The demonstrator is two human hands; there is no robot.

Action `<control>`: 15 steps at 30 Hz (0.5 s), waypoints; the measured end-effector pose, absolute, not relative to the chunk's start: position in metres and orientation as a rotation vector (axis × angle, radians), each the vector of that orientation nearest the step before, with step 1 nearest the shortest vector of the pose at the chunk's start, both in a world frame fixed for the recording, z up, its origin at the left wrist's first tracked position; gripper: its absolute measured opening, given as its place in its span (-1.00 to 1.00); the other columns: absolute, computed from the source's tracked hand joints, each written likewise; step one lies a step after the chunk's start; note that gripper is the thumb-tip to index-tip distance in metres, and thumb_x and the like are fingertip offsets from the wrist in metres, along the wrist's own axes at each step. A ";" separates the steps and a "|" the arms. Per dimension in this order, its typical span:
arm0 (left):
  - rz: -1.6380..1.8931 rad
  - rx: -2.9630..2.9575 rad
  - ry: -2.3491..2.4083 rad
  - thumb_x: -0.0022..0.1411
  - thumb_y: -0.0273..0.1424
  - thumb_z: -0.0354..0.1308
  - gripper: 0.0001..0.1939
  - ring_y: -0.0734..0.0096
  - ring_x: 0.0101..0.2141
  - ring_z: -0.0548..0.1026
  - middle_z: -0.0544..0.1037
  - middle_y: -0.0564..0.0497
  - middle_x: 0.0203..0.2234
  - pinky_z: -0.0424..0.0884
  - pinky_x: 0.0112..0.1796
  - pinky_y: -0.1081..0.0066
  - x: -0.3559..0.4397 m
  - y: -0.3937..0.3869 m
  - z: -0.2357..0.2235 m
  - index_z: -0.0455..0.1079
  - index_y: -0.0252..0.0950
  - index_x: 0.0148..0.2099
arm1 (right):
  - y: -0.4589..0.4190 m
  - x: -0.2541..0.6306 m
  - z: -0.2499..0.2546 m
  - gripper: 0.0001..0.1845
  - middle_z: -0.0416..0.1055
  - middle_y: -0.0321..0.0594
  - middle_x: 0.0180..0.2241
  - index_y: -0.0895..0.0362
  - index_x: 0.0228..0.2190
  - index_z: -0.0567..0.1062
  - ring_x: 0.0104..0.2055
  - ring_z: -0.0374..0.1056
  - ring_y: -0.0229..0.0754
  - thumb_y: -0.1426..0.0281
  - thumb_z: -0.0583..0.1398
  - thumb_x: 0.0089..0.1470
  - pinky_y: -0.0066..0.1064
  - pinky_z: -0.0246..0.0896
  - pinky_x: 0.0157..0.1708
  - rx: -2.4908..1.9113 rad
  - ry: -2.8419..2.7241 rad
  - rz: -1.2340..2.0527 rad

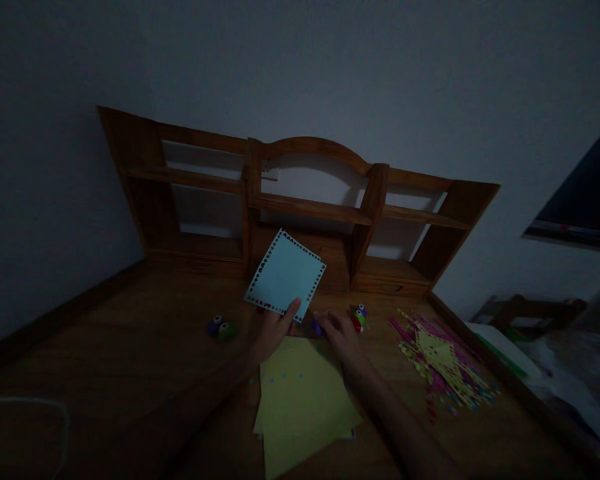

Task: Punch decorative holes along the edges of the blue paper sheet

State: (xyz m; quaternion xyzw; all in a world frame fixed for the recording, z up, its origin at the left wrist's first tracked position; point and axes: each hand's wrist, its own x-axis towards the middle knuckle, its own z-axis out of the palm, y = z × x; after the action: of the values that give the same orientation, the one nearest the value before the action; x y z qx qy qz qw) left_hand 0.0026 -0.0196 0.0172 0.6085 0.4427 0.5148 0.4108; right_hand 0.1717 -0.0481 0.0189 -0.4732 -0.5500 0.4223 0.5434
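Note:
My left hand (274, 331) pinches the lower edge of a light blue paper sheet (285, 274) with punched holes along its border, held up above the wooden desk (130, 353). My right hand (339, 330) rests on the desk beside it, fingers curled over a small purple craft punch (318, 327). A red and green punch pair (359, 317) sits just beyond that hand. A stack of yellow paper sheets (300, 407) lies under both forearms.
Two more small punches (221, 327), purple and green, lie to the left. A heap of pink and yellow paper scraps (445, 367) spreads at the right. A wooden shelf hutch (300, 207) stands at the desk's back against the wall. The room is dim.

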 end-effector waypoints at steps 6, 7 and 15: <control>1.282 1.516 1.100 0.23 0.06 -0.01 -0.58 0.36 -0.61 0.34 0.32 0.11 -0.66 0.29 -0.53 0.37 0.004 -0.014 0.009 0.26 -0.20 -0.38 | -0.045 0.180 0.014 -0.63 0.34 -0.29 -0.59 0.09 -0.54 0.49 -0.55 0.17 -0.25 0.04 0.30 -0.05 -0.44 -0.02 -0.57 -1.156 -1.107 1.264; 1.283 1.511 1.087 0.23 0.05 -0.01 -0.58 0.37 -0.62 0.33 0.32 0.12 -0.67 0.29 -0.54 0.38 0.004 -0.013 0.008 0.25 -0.20 -0.38 | -0.045 0.181 0.015 -0.62 0.29 -0.31 -0.64 0.09 -0.55 0.47 -0.59 0.12 -0.27 0.03 0.29 -0.04 -0.44 -0.07 -0.60 -1.142 -1.110 1.316; 1.285 1.523 1.055 0.25 0.05 -0.03 -0.56 0.41 -0.66 0.31 0.28 0.13 -0.72 0.28 -0.56 0.40 0.003 -0.016 0.013 0.24 -0.21 -0.42 | -0.052 0.185 0.016 -0.57 0.23 -0.38 -0.70 0.12 -0.56 0.44 -0.72 -0.03 -0.37 0.02 0.25 0.02 -0.47 -0.28 -0.71 -1.158 -1.315 1.396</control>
State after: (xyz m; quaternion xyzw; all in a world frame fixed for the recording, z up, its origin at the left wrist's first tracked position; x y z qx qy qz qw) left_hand 0.0027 -0.0165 0.0127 0.6101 0.4227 0.5148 0.4289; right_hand 0.1853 -0.0520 0.0161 -0.4653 -0.5283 0.5608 0.4357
